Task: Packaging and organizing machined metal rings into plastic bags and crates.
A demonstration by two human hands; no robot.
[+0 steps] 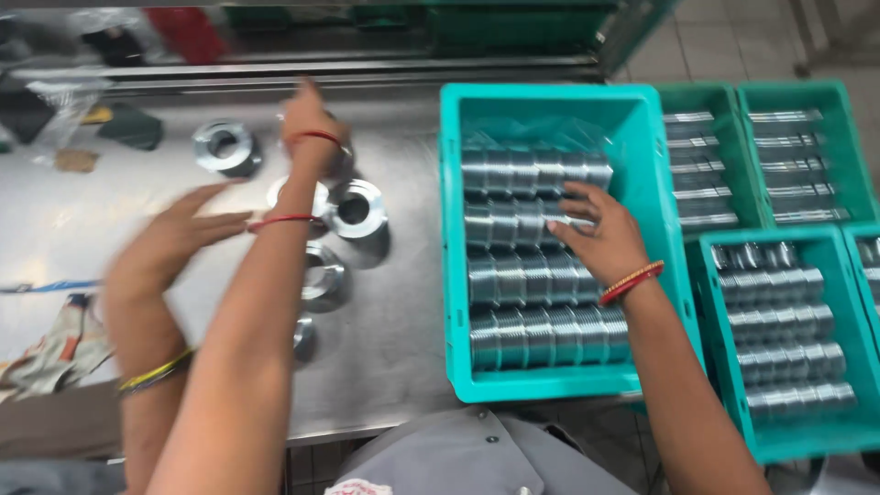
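Right hand (600,240) lies flat, fingers spread, on threaded metal rings (536,321) in the teal crate (550,385), right. Left hand (310,124) reaches far over flanged rings (356,209); grip blurred, cannot tell. Hazard: collision with a co-worker's hand (179,240) may knock rings off the steel table (403,302)

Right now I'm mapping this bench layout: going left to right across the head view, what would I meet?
Crumpled cloth → another person's hand → cluster of metal rings → large teal crate of threaded parts → smaller teal crates.
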